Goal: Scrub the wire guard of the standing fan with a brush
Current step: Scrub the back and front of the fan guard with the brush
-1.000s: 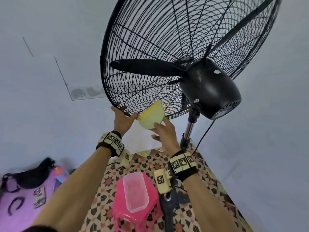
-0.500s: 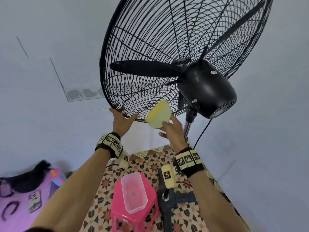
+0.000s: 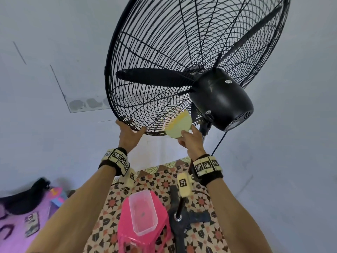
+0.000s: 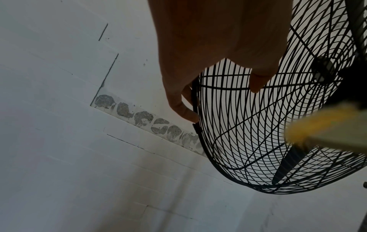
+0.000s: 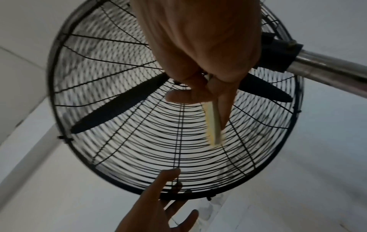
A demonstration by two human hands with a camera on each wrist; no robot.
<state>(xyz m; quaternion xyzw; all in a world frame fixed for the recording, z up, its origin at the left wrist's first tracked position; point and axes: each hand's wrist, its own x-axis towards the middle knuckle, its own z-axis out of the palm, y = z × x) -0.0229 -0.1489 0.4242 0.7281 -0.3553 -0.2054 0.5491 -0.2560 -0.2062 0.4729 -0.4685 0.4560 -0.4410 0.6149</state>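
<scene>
The black wire guard (image 3: 164, 57) tilts overhead, its lower rim within reach of both hands. The pale brush (image 3: 179, 127), yellow bristles against the guard's lower back wires, is pinched in the right hand (image 3: 191, 141). Just beside it, the left hand (image 3: 128, 134) grips the guard's bottom rim, fingers and thumb curled around it.

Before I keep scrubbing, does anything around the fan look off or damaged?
The wire guard looks intact, no bent wires visible. One oddity: the wall behind it has a bare strip of grey blotches, as if something was pulled off. The brush is blurred in the wrist views.
</scene>
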